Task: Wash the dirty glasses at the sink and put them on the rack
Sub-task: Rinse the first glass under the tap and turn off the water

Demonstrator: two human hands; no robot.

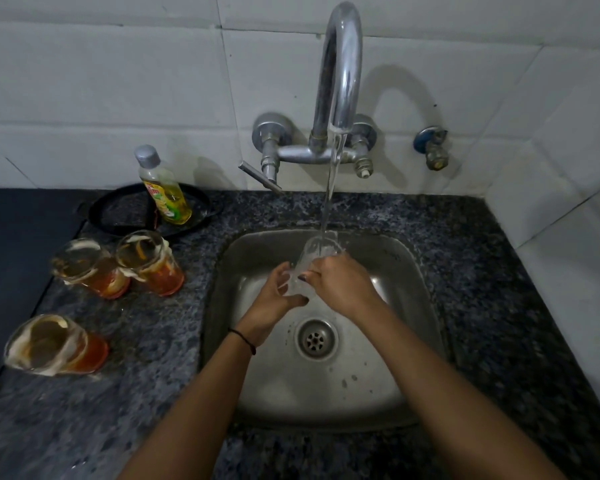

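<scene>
Running from the tap point(340, 64), a stream of water point(329, 188) falls into a clear glass point(309, 268) held over the sink point(413, 271) at the centre of the frame. Both hands grip this glass. The left hand point(278, 299) cups its lower part from the left, fingers curled about the base. The right hand point(340, 285) closes on it from the right, fingers wrapped round the side. The glass tilts, mouth up toward the stream. A dark band point(243, 339) sits on the left wrist.

The drain point(315, 339) lies below the hands, at the sink's middle, with droplets on the steel around it.

Three dirty glasses stand on the counter point(499, 306) at the left of the frame, all holding orange-red residue with pale streaks. Two stand side by side, close together, at mid left: one point(90, 268) and another point(149, 263) to its right. The third point(56, 344) stands apart at lower left.

A bottle point(163, 188) of yellow liquid with a grey cap stands on a dark round tray point(118, 209) at upper left, against the tiled wall point(101, 98). A small valve point(433, 148) is on the wall at upper right. No rack can be made out.
</scene>
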